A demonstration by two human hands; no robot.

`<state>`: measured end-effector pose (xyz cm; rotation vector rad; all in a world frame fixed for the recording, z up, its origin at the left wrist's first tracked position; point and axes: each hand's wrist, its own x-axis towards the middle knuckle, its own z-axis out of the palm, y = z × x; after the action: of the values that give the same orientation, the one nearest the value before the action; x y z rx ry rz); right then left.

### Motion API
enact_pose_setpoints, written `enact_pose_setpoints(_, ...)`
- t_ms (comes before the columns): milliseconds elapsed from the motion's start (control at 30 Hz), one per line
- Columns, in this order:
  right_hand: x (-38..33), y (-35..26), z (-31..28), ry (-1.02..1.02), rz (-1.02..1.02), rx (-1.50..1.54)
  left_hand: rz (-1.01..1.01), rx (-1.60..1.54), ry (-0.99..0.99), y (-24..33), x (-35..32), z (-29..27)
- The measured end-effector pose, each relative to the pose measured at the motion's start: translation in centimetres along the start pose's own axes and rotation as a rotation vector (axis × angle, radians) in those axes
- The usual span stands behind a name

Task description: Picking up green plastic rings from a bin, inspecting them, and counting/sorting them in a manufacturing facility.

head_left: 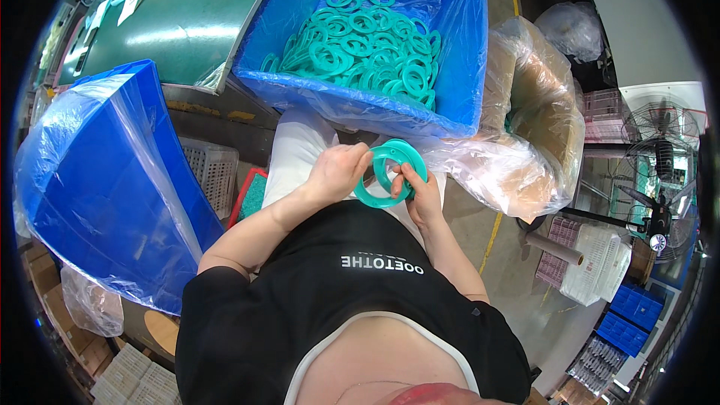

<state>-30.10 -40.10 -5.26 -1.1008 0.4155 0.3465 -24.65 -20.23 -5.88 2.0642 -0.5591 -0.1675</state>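
Teal plastic ring (390, 172), held over the lap just below the blue bin (465, 67) of matching rings (367, 45), looks light and stiff, with the left hand (337, 172) and right hand (421, 193) both clenched on its rim, the surest place to hold.

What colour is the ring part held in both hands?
Teal green, like those in the blue bin; the ring part shows clearly in the head view.
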Motion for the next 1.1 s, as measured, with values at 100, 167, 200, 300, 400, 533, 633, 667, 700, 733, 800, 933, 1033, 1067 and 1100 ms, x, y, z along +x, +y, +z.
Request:
enact_pose_setpoints(100,0.3,0.6,-0.3,0.073,-0.108,-0.185,-0.016,-0.076,0.041,0.7,0.6,-1.2)
enact_pose_setpoints(167,0.8,0.3,-2.1,0.129,-0.18,-0.248,-0.228,-0.599,0.006,-0.3,1.2,-1.3)
enact_pose_setpoints(200,1.1,-0.2,-3.7,0.184,-0.246,-0.312,-0.223,-0.6,0.001,-0.2,1.4,-1.7)
enact_pose_setpoints(300,3.3,-4.8,-9.5,0.323,-0.398,0.459,-0.457,-1.134,-0.16,0.4,1.7,-2.6)
enact_pose_setpoints(400,3.4,-9.4,-12.3,0.53,-0.342,0.725,-0.532,-1.161,-0.254,0.1,1.5,-0.8)
enact_pose_setpoints(533,4.8,-6.2,-18.6,0.357,-0.295,0.928,-0.516,-1.117,-0.4,0.9,1.4,0.6)
enact_pose_setpoints(633,6.1,-9.9,-20.1,0.498,-0.321,0.912,-0.52,-1.023,-0.398,1.2,1.5,0.9)
enact_pose_setpoints(667,6.3,-11.6,-20.3,0.641,-0.379,0.86,-0.524,-1.016,-0.406,1.2,1.3,0.8)
enact_pose_setpoints(700,6.5,-12.4,-23.4,0.584,-0.394,0.882,-0.533,-0.995,-0.406,1.2,1.4,0.7)
enact_pose_setpoints(733,6.7,-13.0,-26.1,0.525,-0.413,0.901,-0.538,-0.975,-0.406,1.2,1.7,0.6)
enact_pose_setpoints(800,8.0,-14.0,-25.9,0.601,-0.35,0.936,-0.578,-0.937,-0.372,1.4,1.5,0.3)
enact_pose_setpoints(933,7.4,-10.5,-16.1,0.287,-0.508,0.103,-0.577,-0.986,-0.311,1.9,1.1,0.7)
enact_pose_setpoints(1033,3.2,-6.6,-5.0,0.292,-0.858,-0.926,-0.577,-1.195,-0.264,2.8,1.4,1.2)
enact_pose_setpoints(1067,2.3,-5.8,-3.5,0.097,-1.045,-1.412,-0.58,-1.338,-0.239,3.1,1.7,1.3)
enact_pose_setpoints(1100,1.8,-4.5,-2.0,0.014,-0.979,-1.422,-0.561,-1.334,-0.254,3.1,2.1,1.2)
